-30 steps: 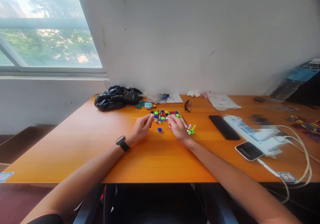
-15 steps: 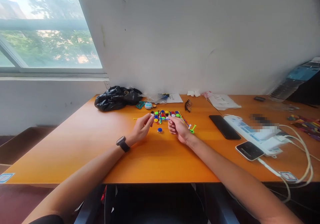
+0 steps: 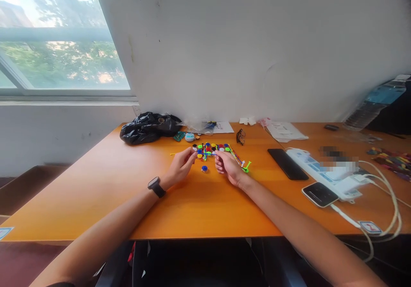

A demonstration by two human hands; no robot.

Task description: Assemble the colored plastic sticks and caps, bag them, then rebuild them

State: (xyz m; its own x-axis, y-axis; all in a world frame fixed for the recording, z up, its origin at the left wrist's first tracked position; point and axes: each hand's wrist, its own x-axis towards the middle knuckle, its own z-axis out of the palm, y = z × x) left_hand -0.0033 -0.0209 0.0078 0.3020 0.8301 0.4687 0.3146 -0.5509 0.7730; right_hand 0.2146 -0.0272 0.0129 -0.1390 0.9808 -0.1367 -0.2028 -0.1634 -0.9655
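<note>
A thin blue stick (image 3: 207,153) spans the gap between my two hands, above a cluster of small coloured round pieces. My right hand (image 3: 228,167) pinches its right end between thumb and forefinger. The closed fingertips of my left hand (image 3: 183,164) meet its left end. Just behind my hands lie the pieces, among them a yellow one (image 3: 213,146) and several thin sticks. Nearer to me stands a single blue-topped round piece (image 3: 204,168). A green stick with a round base (image 3: 247,167) lies right of my right hand. A yellow stick tip (image 3: 172,154) shows left of my left hand.
Along the wall lie a black plastic bag (image 3: 149,128), a small round tin (image 3: 189,137), glasses (image 3: 240,136) and a white bag (image 3: 285,131). To the right are a black phone (image 3: 287,164), a power strip (image 3: 314,167), a white-edged device (image 3: 319,193) and cables.
My left hand's fingertips now meet the blue stick's left end, and more of the stick shows between my hands. The view has shifted slightly.
</note>
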